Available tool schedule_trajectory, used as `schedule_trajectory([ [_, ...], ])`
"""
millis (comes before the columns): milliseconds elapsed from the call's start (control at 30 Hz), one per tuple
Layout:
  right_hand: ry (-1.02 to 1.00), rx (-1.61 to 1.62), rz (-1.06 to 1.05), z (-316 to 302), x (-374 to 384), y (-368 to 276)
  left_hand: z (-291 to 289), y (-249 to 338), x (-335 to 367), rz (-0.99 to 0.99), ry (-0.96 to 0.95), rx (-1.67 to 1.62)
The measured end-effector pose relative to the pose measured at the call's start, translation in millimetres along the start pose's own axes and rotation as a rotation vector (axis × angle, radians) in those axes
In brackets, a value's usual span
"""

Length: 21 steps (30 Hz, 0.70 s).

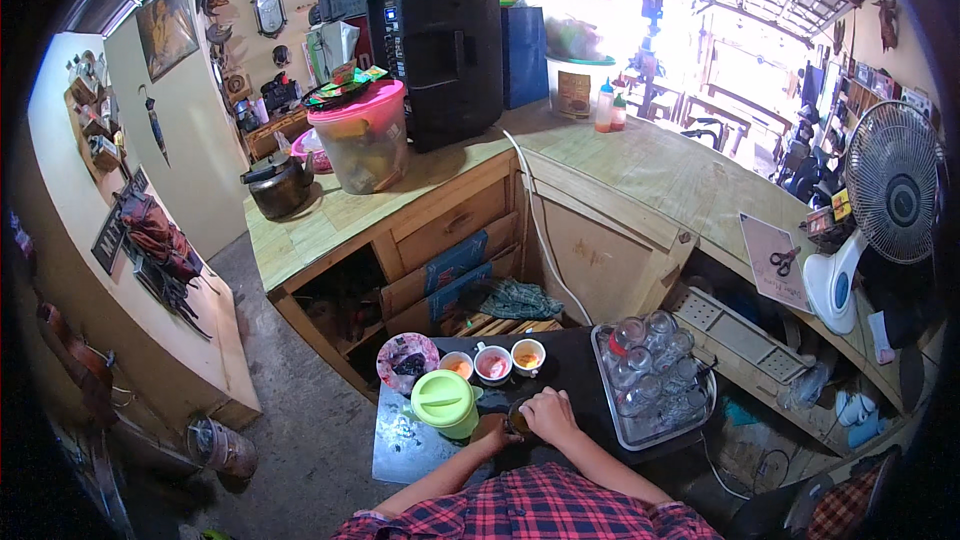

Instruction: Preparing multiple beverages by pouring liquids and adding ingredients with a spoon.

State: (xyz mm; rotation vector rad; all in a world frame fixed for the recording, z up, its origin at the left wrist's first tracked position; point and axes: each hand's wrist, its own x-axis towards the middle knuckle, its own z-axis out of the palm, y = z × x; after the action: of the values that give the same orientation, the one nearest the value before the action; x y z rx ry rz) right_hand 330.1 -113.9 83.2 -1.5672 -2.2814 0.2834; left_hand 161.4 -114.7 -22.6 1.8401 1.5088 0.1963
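My right hand (550,412) lies curled over a small dark glass (516,421) on the black tabletop (570,360). Across from it my left hand (489,432) grips the same glass from its left side. A green-lidded pitcher (443,401) stands just left of my hands. Behind them sit three small cups (493,362) with orange and red contents, and a patterned plate (407,361). A metal tray (640,434) of upturned clear glasses (650,355) lies to the right of my right hand. The glass's contents are hidden by my fingers.
A wooden L-shaped counter (620,165) runs behind, carrying a black speaker (435,50), a pink-lidded tub (362,140), a dark pot (277,186), sauce bottles (610,107) and scissors (785,260). A white fan (885,200) stands at right. A white cable (540,230) hangs down the counter front.
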Motion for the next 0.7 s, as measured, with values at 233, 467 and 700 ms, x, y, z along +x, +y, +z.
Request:
schedule_trajectory([
  [233,0.073,-0.012,-0.072,-2.0,1.1,1.9,-3.5,8.9,-1.4,-0.028,0.011,0.091],
  [467,0.069,0.051,-0.143,-5.3,1.7,1.2,-2.5,4.6,0.4,0.032,0.003,0.055],
  [700,-0.023,0.011,-0.089,-3.2,0.8,4.8,-4.3,9.0,0.7,0.025,-0.013,0.066],
])
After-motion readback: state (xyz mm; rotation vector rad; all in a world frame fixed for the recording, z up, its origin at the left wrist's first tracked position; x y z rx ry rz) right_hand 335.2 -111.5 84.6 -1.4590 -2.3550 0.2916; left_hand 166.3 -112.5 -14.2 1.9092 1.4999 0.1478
